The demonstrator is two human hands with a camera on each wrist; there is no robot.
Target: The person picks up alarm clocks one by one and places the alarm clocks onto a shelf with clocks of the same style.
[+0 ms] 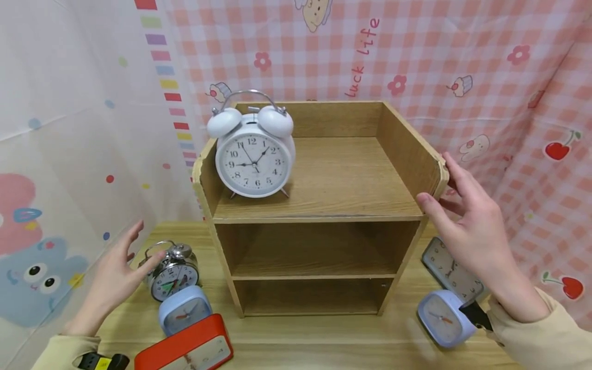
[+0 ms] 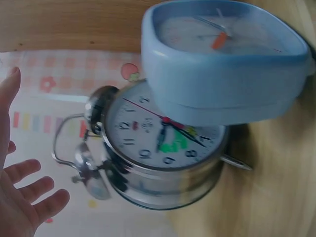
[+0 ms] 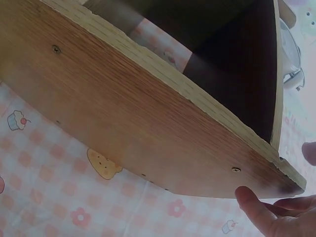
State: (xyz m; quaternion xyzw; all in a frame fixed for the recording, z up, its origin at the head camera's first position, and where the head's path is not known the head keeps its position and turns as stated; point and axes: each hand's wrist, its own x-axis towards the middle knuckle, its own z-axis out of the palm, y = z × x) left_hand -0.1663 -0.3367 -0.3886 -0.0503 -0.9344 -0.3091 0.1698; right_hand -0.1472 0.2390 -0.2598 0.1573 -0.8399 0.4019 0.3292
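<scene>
A small wooden shelf unit [image 1: 342, 174] stands in the middle, with a white twin-bell alarm clock [image 1: 254, 154] upright on its top at the left. My right hand [image 1: 481, 226] is at the upper right side panel, fingers along its outer face and thumb towards the front edge. In the right wrist view a fingertip [image 3: 245, 196] meets the panel, while the thumb stands off its edge. My left hand [image 1: 115, 272] hovers with fingers spread and holds nothing. Beside it is a silver twin-bell alarm clock [image 2: 153, 182], partly behind a light blue alarm clock [image 2: 227, 84].
A red rectangular clock [image 1: 185, 344] lies at the front left. Right of the shelf unit are a pale blue alarm clock [image 1: 444, 318] and a grey-framed rectangular clock [image 1: 450, 270], both partly behind my right arm. Patterned curtains [image 1: 462, 46] surround the wooden table [image 1: 305, 344].
</scene>
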